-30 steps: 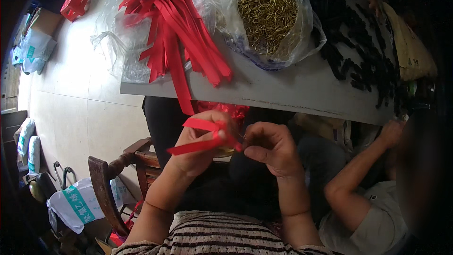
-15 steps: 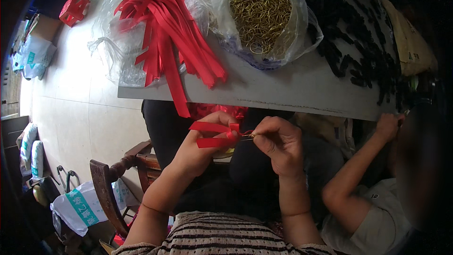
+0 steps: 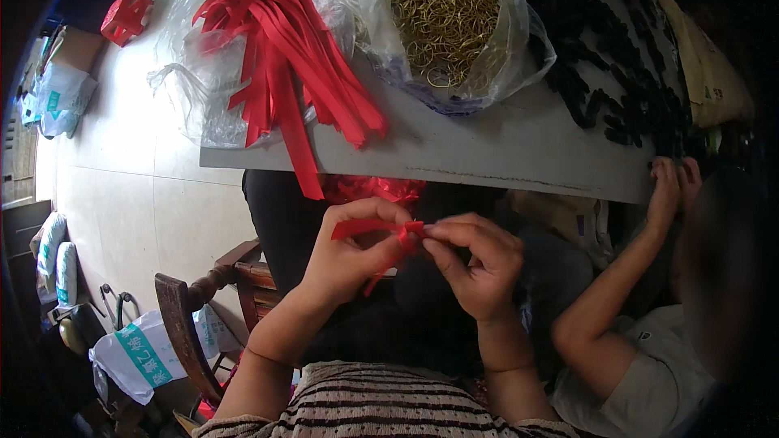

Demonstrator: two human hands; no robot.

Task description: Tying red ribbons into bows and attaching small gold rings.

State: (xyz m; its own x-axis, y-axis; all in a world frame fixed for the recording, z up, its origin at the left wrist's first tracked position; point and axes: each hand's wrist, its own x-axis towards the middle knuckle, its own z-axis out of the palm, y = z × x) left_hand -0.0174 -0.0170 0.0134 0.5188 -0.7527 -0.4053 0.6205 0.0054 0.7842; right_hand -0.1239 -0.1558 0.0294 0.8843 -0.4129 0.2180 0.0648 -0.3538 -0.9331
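Pinching 1 red ribbon (image 3: 367, 227), 2 hands

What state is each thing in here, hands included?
Left hand: pinching a folded red ribbon.
Right hand: pinching the ribbon's gathered end.
Bag of gold rings: open, on the table.
Pile of red ribbons: loose, one strip hanging over the table edge.

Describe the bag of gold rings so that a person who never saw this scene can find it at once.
Start at the grey table above the hands. At its far edge two clear plastic bags lie side by side. The bag of gold rings is the right one, full of thin golden wire loops, whereas its left neighbour, the bag of red ribbons, spills flat red strips.
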